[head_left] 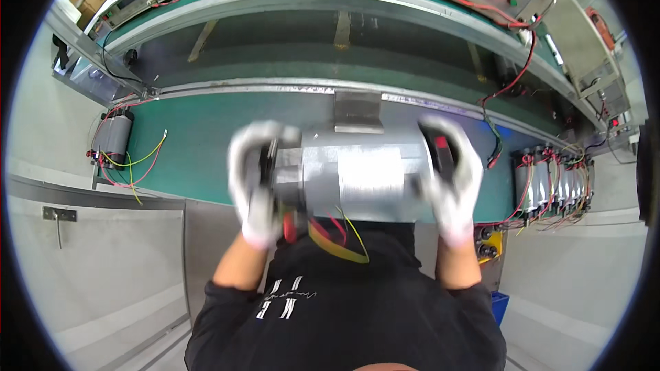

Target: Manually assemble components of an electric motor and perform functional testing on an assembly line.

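A thick grey cylinder (pixel 320 182) lies sideways in the centre of the frame, its smooth, faintly shiny skin smeared by motion blur, with a bright white rectangular label (pixel 371 173) on the curved face and dark caps at both ends. The person's hands wear white gloves of soft-looking cloth, and the grip is two-sided: the left hand (pixel 244 175) is clamped on the dark left end, the right hand (pixel 459 182) on the dark right end—the round body spans the gap between them. Thin yellow and red wires (pixel 356 237) curl down from its lower edge, in front of the person's black shirt (pixel 385 295). Behind it spreads a flat, matte green mat (pixel 196 141), with a squared metal block (pixel 358 111) just above centre. Similar grey cylinders (pixel 543 185) stand in a wired row at the right of the frame—another grey unit (pixel 118 134) sits at the left.
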Action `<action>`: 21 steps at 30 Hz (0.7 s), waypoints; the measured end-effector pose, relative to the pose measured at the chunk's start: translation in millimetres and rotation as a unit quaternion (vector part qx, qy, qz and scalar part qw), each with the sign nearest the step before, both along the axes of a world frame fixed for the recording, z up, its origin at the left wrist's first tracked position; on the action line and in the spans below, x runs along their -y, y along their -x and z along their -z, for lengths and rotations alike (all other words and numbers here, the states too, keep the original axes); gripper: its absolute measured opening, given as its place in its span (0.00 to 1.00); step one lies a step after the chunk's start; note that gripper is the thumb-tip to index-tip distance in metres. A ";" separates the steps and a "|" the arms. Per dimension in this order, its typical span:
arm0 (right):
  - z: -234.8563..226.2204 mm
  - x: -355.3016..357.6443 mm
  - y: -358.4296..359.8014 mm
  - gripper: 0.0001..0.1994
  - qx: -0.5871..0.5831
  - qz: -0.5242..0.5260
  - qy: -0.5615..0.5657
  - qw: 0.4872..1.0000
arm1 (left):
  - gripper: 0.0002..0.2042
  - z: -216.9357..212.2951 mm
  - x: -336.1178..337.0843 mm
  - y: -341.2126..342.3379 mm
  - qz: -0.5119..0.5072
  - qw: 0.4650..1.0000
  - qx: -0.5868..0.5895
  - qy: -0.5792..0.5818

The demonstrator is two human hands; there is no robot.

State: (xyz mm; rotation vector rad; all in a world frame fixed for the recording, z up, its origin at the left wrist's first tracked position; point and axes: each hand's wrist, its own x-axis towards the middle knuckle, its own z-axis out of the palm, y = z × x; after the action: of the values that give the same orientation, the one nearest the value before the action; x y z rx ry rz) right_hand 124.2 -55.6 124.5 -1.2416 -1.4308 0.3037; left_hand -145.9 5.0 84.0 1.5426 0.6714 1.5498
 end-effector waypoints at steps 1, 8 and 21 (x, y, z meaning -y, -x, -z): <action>18.5 -20.7 -8.1 0.30 0.014 0.030 0.070 0.997 | 0.17 19.4 -36.8 -7.3 0.007 1.000 -0.005 0.009; 127.1 -121.0 -40.0 0.21 -0.031 0.115 0.127 0.985 | 0.24 142.8 -158.6 -42.4 0.038 0.991 -0.026 0.129; 163.3 -55.0 57.8 0.14 -0.412 -0.306 0.328 0.793 | 0.45 70.6 -73.6 -47.5 -0.139 0.895 -0.417 -0.075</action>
State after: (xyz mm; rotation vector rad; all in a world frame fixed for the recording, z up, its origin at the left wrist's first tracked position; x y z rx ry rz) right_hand 66.4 -0.6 -38.8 -0.8934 -0.8906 1.6914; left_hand -98.3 78.6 13.4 2.3296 1.3119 1.0878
